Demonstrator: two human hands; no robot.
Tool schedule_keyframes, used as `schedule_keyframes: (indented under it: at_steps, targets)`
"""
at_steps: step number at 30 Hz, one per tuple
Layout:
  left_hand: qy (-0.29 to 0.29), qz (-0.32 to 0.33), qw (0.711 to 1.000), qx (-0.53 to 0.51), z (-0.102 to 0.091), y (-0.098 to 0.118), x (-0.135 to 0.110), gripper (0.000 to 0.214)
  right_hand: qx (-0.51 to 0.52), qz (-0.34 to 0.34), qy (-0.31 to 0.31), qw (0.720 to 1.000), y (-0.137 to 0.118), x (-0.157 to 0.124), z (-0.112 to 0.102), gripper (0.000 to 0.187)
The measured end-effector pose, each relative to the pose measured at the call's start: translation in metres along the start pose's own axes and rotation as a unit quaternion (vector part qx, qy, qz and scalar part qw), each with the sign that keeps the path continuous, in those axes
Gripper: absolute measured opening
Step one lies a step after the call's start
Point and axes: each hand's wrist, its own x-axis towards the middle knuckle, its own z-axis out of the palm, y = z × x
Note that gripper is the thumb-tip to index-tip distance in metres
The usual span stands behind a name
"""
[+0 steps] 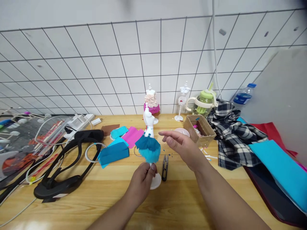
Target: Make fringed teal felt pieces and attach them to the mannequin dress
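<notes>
My left hand (144, 179) is closed around the thin stand of a small white dress form (149, 123), just above its round base (155, 181). The form wears a skirt of blue crepe paper (148, 148), darker on top and lighter at the hem. Its top tilts slightly to the left. To the right of the skirt, my right hand (179, 145) hovers with its fingers stretched out, apart from the form and holding nothing. On the table below it lies a pair of thread snips (165, 167), with tiny blue scraps near its tips.
Blue (114, 154) and pink paper pieces (131, 136) lie left of the form. Behind stand two more dress forms (151, 99) (182, 100). A cardboard box (200, 129), green-lidded jug (203, 102) and plaid cloth (236, 137) are at right; a black headset (69, 169) lies left.
</notes>
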Motion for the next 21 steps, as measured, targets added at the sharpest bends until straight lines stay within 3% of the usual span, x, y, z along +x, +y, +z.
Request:
schedule_keyframes:
  at_steps: [3,6,11,15,21]
  targets:
    - [0.006,-0.039,0.998,-0.057,0.000,0.004,0.001,0.046,-0.036,0.010,0.027,0.999,0.002,0.001,0.004,0.045]
    - [0.021,-0.042,0.997,-0.062,-0.004,0.004,0.003,0.048,-0.057,0.029,0.002,0.998,0.006,0.002,0.008,0.048]
    - [0.015,-0.032,0.999,-0.041,-0.005,0.000,0.003,0.047,-0.011,0.052,0.008,0.999,0.014,0.005,0.014,0.031]
    - [0.019,-0.014,1.000,-0.007,-0.005,0.000,0.002,0.045,0.072,0.084,0.034,0.993,0.015,0.007,0.012,0.026]
    - [0.024,-0.005,1.000,0.017,-0.004,-0.004,0.004,0.043,0.261,0.101,0.013,0.960,0.006,0.004,0.015,0.040]
